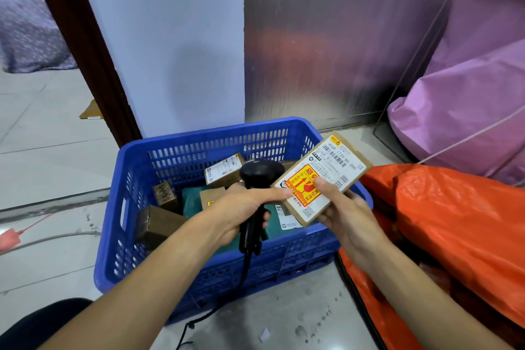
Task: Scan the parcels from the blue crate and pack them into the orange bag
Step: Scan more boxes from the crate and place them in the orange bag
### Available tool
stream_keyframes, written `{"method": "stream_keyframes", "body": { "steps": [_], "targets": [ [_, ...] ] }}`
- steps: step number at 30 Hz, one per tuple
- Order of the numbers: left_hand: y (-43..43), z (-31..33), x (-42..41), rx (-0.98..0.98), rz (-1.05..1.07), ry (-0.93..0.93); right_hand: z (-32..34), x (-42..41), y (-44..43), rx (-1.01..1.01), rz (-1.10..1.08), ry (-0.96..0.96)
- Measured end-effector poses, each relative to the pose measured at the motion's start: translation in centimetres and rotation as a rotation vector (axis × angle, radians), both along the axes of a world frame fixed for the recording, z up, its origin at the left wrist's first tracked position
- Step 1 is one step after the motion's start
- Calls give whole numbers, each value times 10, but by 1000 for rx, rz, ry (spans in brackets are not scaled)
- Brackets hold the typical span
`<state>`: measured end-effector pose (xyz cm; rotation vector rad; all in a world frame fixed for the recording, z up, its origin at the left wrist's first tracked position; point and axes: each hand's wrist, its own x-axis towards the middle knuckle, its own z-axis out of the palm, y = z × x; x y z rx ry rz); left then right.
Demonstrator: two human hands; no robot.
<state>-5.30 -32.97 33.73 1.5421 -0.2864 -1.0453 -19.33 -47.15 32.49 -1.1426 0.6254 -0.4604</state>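
Observation:
My left hand (241, 212) grips the handle of a black barcode scanner (257, 179), whose head points up toward a flat cardboard parcel (324, 176). My right hand (345, 212) holds that parcel from below, thumb on its red and yellow fragile sticker, white shipping label facing up. Both sit above the blue crate (181, 150), which holds several brown boxes (224, 170) and a green packet. The orange bag (454, 221) lies to the right of the crate, its opening toward me.
Purple sacks (468, 88) are piled behind the orange bag at the right. A metal panel and a pale wall stand behind the crate. The scanner's black cable trails over the tiled floor (51, 156) near my knee.

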Motion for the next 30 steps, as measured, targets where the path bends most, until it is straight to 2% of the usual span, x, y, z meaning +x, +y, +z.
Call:
{"method": "stream_keyframes", "body": {
  "steps": [3,6,13,19,30],
  "targets": [
    [1,-1,1,-17,110,-70,1,0,-10,-131,-61,68],
    [3,1,4,-77,114,-105,-4,-2,-20,-243,-108,115],
    [1,0,-6,-95,110,-176,-16,1,-36,-282,-107,164],
    [-2,1,-10,-135,24,-199,-16,2,-40,-318,-100,190],
    [-6,-2,-13,-112,-9,-221,-22,2,-42,-335,-56,203]
  ]
}}
